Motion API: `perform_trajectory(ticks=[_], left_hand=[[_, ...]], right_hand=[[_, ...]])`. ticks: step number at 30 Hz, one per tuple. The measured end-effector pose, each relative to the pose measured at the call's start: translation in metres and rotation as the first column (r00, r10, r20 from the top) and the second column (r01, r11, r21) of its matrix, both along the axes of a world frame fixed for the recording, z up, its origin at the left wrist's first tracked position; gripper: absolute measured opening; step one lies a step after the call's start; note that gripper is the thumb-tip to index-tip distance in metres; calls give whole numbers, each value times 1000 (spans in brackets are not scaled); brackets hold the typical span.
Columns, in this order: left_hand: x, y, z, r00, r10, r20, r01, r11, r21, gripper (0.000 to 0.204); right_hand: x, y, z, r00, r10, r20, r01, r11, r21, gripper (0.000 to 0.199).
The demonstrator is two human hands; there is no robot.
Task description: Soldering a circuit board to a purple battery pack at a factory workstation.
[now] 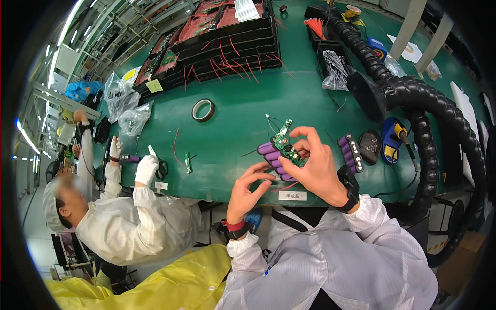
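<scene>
The battery pack (275,161), a row of purple cells with a small green circuit board (285,145) on top, was held just above the near edge of the green desk (232,119), close to the white label at that edge. Its long axis ran slantwise, from the far left down toward the near right. The right hand (315,165) was the nearer one: it sat directly at the pack's right side, fingers curled and closed on the board end, thumb and forefinger pinching there. The left hand (247,192) lay below and left of the pack, nearer the person, half open, with its fingertips reaching up to touch the lower cells; whether it truly gripped them could not be told. Thin wires trailed from the board toward the far side. A second battery pack (351,152) lay on the desk just right of the right hand, beside a soldering iron (399,135) in its blue stand.
</scene>
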State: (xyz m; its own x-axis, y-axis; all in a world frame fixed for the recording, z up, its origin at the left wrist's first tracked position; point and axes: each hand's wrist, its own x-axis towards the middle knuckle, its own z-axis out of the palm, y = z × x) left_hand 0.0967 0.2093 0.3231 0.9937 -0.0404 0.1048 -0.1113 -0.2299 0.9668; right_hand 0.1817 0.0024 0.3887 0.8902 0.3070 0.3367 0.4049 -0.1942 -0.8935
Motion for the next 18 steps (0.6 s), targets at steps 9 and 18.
perform_trajectory(ticks=[9, 18], left_hand=[[8, -4, 8, 958, 273, 89, -240, 932, -273, 17], [16, -35, 24, 929, 369, 30, -229, 635, -737, 22]], right_hand=[[-3, -1, 3, 1000, -4, -6, 4, 999, -32, 49], [-6, 1, -7, 1000, -29, 0, 29, 999, -18, 47]])
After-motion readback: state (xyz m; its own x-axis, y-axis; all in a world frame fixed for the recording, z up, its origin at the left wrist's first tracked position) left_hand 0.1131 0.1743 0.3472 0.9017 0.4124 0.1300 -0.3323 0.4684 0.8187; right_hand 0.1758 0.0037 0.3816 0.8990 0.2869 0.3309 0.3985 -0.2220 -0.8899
